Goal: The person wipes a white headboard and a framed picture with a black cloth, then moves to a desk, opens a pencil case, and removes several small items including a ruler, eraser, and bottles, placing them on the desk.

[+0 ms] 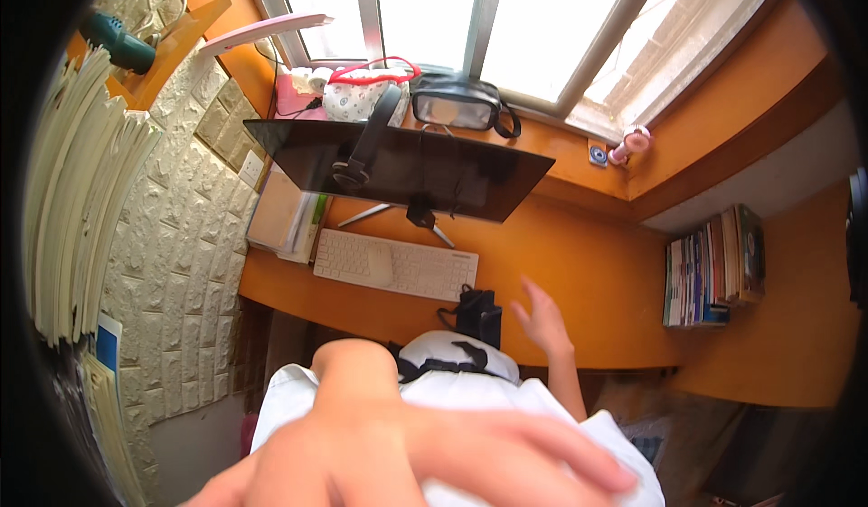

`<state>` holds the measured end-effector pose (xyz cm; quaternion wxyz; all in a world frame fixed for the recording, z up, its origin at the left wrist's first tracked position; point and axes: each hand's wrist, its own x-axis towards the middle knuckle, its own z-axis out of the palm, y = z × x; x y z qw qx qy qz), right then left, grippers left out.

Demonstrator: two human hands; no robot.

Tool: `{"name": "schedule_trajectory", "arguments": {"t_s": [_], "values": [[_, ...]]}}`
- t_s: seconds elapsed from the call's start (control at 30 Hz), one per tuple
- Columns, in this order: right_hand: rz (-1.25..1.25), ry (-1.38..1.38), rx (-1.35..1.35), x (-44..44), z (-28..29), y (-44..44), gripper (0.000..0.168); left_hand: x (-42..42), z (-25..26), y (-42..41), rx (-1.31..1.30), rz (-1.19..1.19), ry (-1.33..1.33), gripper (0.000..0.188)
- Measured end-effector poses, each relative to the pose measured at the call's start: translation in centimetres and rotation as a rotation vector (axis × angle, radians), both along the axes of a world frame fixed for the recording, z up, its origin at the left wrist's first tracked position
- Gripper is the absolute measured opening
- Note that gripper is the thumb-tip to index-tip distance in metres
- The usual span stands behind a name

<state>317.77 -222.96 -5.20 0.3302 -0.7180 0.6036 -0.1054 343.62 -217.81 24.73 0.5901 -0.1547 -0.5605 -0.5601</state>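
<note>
My left hand (400,449) is raised close to the camera at the bottom, fingers spread and somewhat blurred, with nothing seen in it. Over the orange desk (576,269), my right hand (541,317) has its fingers apart and holds nothing. Just left of the right hand, a small black pouch with a strap (478,313) lies at the desk's front edge. A white keyboard (427,266) lies beyond it, with a pale flat object (380,265) on its keys. Behind stands a black monitor (475,174) with black headphones (373,137) hung over its top.
Books (708,263) stand at the right, and a stack of books and papers (278,215) lies left of the keyboard. A clear-fronted black bag (456,108), a white patterned bag (363,96) and a pink handheld fan (632,142) sit by the window. Tall paper stacks (74,208) line the left.
</note>
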Motion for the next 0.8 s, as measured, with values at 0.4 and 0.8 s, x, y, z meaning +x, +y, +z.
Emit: {"name": "schedule_trajectory", "arguments": {"t_s": [0.4,0.8], "values": [[-0.407,-0.942,-0.421,6.6,0.0,-13.6,0.062,25.5,-29.8,-19.1,0.954,1.965,-0.306,0.057],[-0.671,-1.162,-0.503,8.8,-2.8,-19.0,0.015,30.3,-34.0,-21.2,1.163,1.372,-0.293,0.077]]}}
